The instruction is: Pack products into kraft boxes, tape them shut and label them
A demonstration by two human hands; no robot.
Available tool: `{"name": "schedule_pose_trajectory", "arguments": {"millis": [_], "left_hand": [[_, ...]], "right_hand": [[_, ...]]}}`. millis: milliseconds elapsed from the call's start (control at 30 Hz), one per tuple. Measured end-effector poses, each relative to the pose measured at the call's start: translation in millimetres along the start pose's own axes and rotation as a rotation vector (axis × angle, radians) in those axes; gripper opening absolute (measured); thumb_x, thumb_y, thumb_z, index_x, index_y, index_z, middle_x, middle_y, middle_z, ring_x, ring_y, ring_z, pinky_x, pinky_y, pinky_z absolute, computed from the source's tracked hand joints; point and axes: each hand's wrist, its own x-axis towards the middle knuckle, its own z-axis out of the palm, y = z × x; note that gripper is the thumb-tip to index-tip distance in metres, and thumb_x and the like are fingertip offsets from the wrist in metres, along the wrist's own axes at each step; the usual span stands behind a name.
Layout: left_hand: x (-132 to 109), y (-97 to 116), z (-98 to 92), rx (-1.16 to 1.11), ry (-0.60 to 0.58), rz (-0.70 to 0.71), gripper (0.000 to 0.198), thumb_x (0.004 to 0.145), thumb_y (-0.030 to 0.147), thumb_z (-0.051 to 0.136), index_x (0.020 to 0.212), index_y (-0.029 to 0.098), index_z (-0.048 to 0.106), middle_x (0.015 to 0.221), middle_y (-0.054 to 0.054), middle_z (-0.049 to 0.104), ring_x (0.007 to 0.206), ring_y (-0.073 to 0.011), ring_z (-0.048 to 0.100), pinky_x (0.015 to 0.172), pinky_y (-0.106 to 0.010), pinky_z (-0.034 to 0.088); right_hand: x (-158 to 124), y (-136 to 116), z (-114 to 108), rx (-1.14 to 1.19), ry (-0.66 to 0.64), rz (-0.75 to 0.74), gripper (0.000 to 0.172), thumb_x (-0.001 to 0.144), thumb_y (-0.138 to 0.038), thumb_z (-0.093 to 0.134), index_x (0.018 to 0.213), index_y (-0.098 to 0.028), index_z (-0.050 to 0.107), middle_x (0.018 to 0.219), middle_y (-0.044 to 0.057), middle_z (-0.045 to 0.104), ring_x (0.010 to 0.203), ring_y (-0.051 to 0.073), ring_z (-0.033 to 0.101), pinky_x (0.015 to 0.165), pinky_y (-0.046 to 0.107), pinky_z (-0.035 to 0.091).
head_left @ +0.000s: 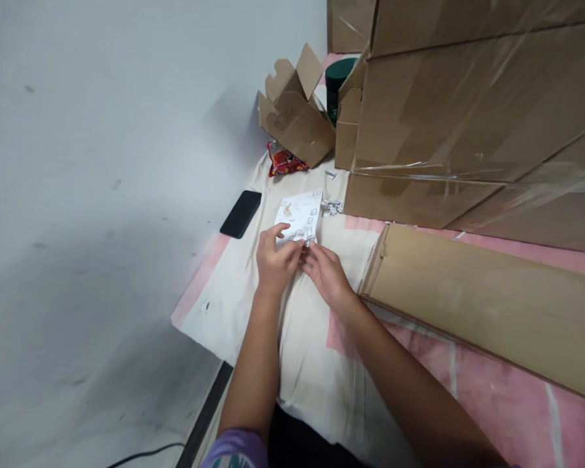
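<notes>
A white paper sheet [299,211] with small printed or drawn outlines and an orange-brown mark stands slightly raised over the cream cloth. At its near edge, my left hand [277,255] pinches the paper, its index finger bent and lifted above the sheet. My right hand [325,270] grips the near right corner between thumb and fingers. The fingertips of both hands almost meet there. Whether a smaller piece is between them is too fine to tell. Crumpled silvery scraps [332,208] lie just right of the sheet.
A black phone [240,214] lies to the left. Behind are a red snack packet [285,160], an open small carton [299,127] and a green-lidded tub [338,75]. Large cardboard boxes [468,117] and a long flat box [487,299] stand on the right. A wall [102,162] borders the left.
</notes>
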Motion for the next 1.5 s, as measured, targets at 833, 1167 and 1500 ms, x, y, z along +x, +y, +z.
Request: {"name": "schedule_pose_trajectory", "arguments": {"millis": [833, 1167, 1500], "left_hand": [[6, 2, -21.4, -0.294, -0.317, 0.13, 0.011, 0.087, 0.013, 0.066, 0.088, 0.022, 0.072, 0.121, -0.007, 0.062, 0.112, -0.0239, 0.061, 0.093, -0.04, 0.047], [8, 5, -28.1, -0.279, -0.29, 0.18, 0.011, 0.089, 0.014, 0.065, 0.092, 0.022, 0.072, 0.106, -0.005, 0.065, 0.1, -0.0214, 0.062, 0.088, -0.039, 0.045], [7, 16, -26.6, -0.769, -0.083, -0.002, 0.014, 0.088, 0.009, 0.071, 0.092, 0.022, 0.068, 0.089, -0.003, 0.073, 0.085, -0.0183, 0.069, 0.084, -0.038, 0.051]], "right_hand": [[2, -1, 0, 0.026, 0.047, -0.007, 0.029, 0.069, -0.036, 0.083, 0.089, -0.018, 0.072, 0.081, 0.0, 0.073, 0.073, 0.013, 0.06, 0.068, 0.026, 0.048], [0, 0, 2, 0.002, 0.052, -0.027, 0.035, 0.069, -0.04, 0.082, 0.094, -0.02, 0.07, 0.093, 0.001, 0.075, 0.09, 0.019, 0.068, 0.073, 0.029, 0.053], [2, 3, 1, -0.041, 0.131, -0.05, 0.037, 0.075, -0.048, 0.078, 0.101, -0.025, 0.065, 0.086, -0.001, 0.073, 0.082, 0.018, 0.069, 0.067, 0.029, 0.055]]}}
